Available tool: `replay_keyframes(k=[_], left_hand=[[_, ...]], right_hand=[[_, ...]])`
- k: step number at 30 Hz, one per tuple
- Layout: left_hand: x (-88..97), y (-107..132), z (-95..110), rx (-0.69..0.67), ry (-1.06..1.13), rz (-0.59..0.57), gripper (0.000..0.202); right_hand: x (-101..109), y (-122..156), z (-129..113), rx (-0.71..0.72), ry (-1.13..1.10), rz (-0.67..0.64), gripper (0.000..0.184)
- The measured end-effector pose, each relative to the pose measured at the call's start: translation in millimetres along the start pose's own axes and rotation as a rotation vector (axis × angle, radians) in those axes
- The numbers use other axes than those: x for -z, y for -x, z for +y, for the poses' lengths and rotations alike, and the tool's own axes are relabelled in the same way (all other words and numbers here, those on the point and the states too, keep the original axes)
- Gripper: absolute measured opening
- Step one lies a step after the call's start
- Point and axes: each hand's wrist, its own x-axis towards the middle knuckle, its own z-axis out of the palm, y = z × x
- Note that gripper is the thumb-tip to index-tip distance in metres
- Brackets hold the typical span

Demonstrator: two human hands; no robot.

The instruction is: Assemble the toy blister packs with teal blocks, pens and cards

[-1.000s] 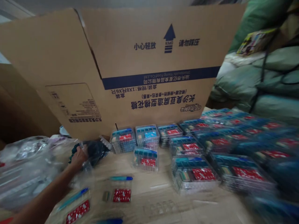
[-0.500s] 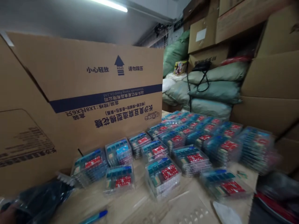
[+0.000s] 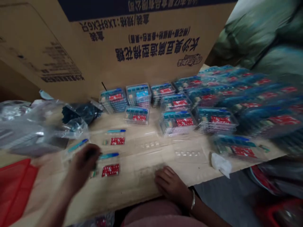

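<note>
Our left hand (image 3: 82, 162) is blurred, so we cannot tell whether its fingers are closed on anything; it sits just beside a blue pen (image 3: 109, 155) and a red card (image 3: 110, 170). Our right hand (image 3: 169, 183) lies open, fingers resting on the cardboard (image 3: 134, 186). Stacked clear packs (image 3: 176, 123) stand in rows farther off, and a plastic bag (image 3: 30, 126) lies left.
</note>
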Motion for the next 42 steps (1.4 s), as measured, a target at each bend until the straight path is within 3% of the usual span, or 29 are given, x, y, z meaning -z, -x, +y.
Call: replay_keyframes(k=[2,4,7,10,12,16,19,23,28,32,35,37,40,42], left_hand=[[-60.4,35,13,-0.012,0.080,-0.134,0.020],[-106.0,54,18,-0.029,0.181,-0.143,0.016],[-136.8,67,6,-0.059,0.179,-0.081,0.021],[-137.4,78,-11,-0.120,0.145,-0.080,0.048],[-132.9,90,-19,-0.168,0.101,-0.071,0.054],[-126.6,116,-24,-0.223,-0.068,0.089,0.033],[-126.4,135,-25,-0.236,-0.137,0.174,0.019],[-132.9,152,-32,-0.321,-0.199,0.122,0.023],[-135.3,151,-41,-0.375,-0.276,0.132,0.022],[-127.0,138,-24,-0.474,-0.257,0.185,0.022],[-128.1,134,-2,-0.512,-0.129,0.040,0.018],[-135.5,136,10,-0.427,0.049,-0.123,0.013],[-153.6,140,21,-0.109,0.458,-0.335,0.020],[-165.3,141,24,0.117,0.746,-0.469,0.032]], right_hand=[[5,-2,-1,-0.001,0.002,0.006,0.015],[8,-2,-1,-0.012,0.006,0.005,0.014],[9,3,0,-0.047,0.004,0.006,0.013],[13,11,3,-0.084,0.008,0.008,0.014],[17,18,5,-0.099,0.002,0.004,0.015],[25,17,5,-0.124,-0.062,0.020,0.016],[25,-6,0,-0.113,-0.122,0.024,0.016],[7,-57,-9,-0.042,-0.090,-0.078,0.013],[-12,-94,-17,0.061,0.052,-0.287,0.015],[3,-83,-24,0.047,-0.054,-0.229,0.009],[21,-59,-31,-0.061,-0.269,-0.186,0.007],[32,-40,-33,-0.165,-0.435,-0.164,0.008],[43,-12,-32,-0.292,-0.723,-0.164,0.004],[44,2,-29,-0.365,-0.900,-0.173,0.016]])
